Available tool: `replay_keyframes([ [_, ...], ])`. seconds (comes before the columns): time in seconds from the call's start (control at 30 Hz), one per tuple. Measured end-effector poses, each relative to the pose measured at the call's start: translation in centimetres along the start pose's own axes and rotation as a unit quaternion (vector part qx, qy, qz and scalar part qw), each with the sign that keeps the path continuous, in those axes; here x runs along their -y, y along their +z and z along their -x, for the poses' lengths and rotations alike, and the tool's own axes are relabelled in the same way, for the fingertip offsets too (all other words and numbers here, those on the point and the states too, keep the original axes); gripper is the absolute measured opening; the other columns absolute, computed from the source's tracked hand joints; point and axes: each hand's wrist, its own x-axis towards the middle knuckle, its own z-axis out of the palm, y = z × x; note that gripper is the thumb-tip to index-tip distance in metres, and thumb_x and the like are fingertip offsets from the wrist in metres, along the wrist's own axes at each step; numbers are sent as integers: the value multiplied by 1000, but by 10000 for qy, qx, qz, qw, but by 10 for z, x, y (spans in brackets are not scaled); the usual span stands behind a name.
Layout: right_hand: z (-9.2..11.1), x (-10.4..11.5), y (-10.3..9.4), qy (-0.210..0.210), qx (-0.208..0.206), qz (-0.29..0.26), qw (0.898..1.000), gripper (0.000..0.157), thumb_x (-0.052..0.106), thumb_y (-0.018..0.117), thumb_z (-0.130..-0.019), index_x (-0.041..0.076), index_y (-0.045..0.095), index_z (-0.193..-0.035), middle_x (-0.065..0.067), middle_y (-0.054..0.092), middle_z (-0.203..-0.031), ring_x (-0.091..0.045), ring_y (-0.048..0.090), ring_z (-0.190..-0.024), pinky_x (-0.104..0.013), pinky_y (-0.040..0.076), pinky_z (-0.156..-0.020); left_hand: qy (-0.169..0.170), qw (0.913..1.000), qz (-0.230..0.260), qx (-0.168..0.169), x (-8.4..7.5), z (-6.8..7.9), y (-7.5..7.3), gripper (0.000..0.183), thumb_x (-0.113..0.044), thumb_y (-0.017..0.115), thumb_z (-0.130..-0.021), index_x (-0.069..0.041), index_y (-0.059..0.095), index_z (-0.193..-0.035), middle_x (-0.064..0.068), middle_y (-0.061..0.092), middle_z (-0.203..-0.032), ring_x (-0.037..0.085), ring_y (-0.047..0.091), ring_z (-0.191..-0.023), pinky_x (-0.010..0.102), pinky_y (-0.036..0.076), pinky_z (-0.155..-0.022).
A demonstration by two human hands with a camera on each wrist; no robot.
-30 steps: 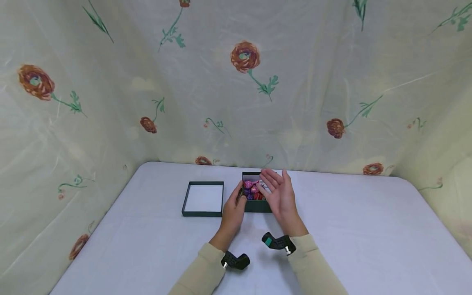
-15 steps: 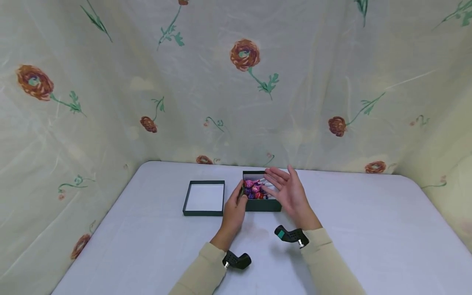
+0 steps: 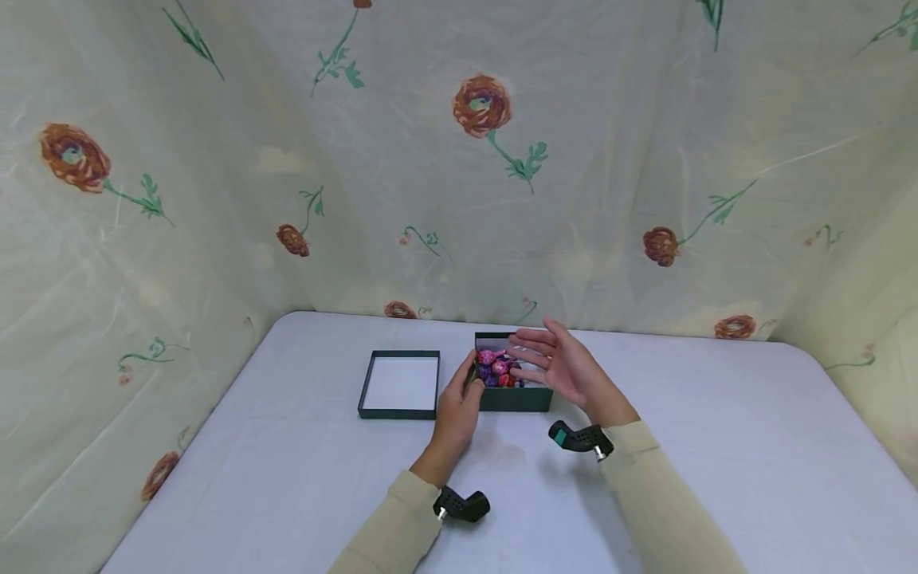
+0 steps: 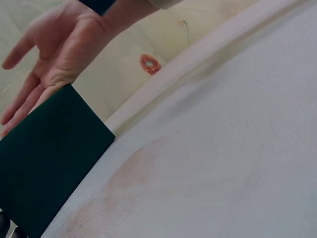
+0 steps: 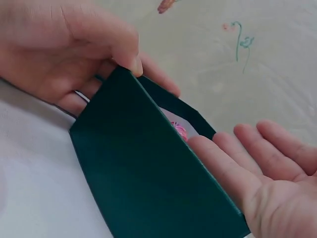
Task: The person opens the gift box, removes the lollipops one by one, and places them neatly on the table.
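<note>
A dark green box [image 3: 515, 400] stands uncovered on the table. Inside it lie several lollipops [image 3: 495, 368] in pink, purple and red wrappers, with white sticks partly hidden by the right hand. My left hand [image 3: 455, 414] grips the box's left side; the right wrist view shows its thumb on the front corner and fingers along the side. Over the box's right part my right hand [image 3: 570, 371] is held palm up, fingers extended and holding nothing. In the left wrist view this right hand [image 4: 69, 44] shows behind the box's green wall [image 4: 54, 153].
Left of the box lies a matching lid [image 3: 398, 383], white inside and turned upward. Both stand on a white-covered table [image 3: 258, 446]. A flower-patterned curtain [image 3: 574, 159] encloses the back and sides. Each wrist carries a small black camera [image 3: 581, 438].
My right hand has shifted rightward over the box, and its palm has turned a little, uncovering more of the box's front. The left hand keeps its place on the box.
</note>
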Motion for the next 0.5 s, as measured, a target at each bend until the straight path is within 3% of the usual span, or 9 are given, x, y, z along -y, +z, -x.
replay_keyframes([
  [0.2,-7,3,2,166,-230,1001,9946,67,42,50,-99,-8,36,-142,-26,36,-147,-40,41,-132,-49,46,-97,-29,10000,43,29,2,-2,1,53,-18,47,-97,-23,39,-149,3,36,-153,23,30,-141,44,27,-114],
  [0.5,-13,1,-2,205,-451,2209,9740,56,32,57,-97,-6,47,-136,-23,50,-138,-34,53,-124,-41,53,-89,-77,9999,116,31,0,-1,0,53,-17,47,-97,-23,39,-149,4,36,-153,23,30,-141,44,26,-115],
])
